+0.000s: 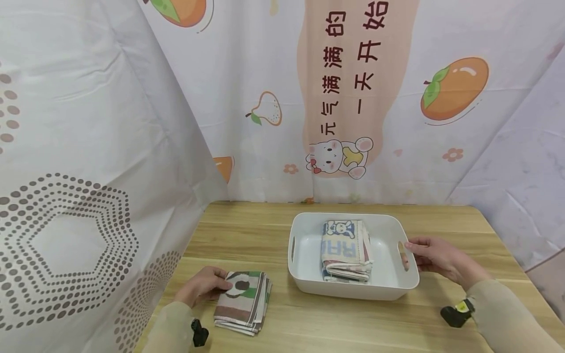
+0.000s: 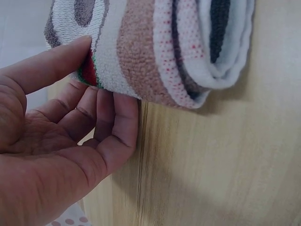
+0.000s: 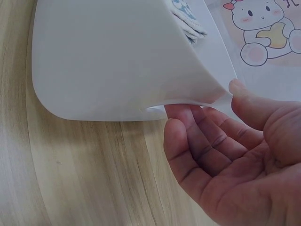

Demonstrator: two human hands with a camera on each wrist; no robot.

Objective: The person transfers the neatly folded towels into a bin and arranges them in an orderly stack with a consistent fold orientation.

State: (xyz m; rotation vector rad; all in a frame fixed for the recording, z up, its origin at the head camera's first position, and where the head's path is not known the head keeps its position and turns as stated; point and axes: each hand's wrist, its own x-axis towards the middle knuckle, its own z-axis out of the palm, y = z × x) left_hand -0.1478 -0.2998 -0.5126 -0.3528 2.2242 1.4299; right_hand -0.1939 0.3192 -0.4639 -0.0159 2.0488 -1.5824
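A folded towel (image 1: pixel 242 299) with brown, green and white patterning lies on the table at the left. My left hand (image 1: pixel 206 286) pinches its left edge. In the left wrist view the thumb is on top of the towel (image 2: pixel 136 52), with the other fingers curled at its underside. A white plastic basket (image 1: pixel 304 282) stands to the right of it. My right hand (image 1: pixel 434 257) grips the basket's right end, fingers hooked into the handle slot and thumb at the rim, as the right wrist view shows. Inside the basket is another folded towel (image 1: pixel 345 250), cream and blue with a rabbit figure.
The wooden table (image 1: pixel 247 235) has rounded far corners. Behind it hangs a white curtain (image 1: pixel 273 162) printed with fruit and lettering. Another patterned curtain (image 1: pixel 88 147) runs down the left side. Small black devices sit at both wrists.
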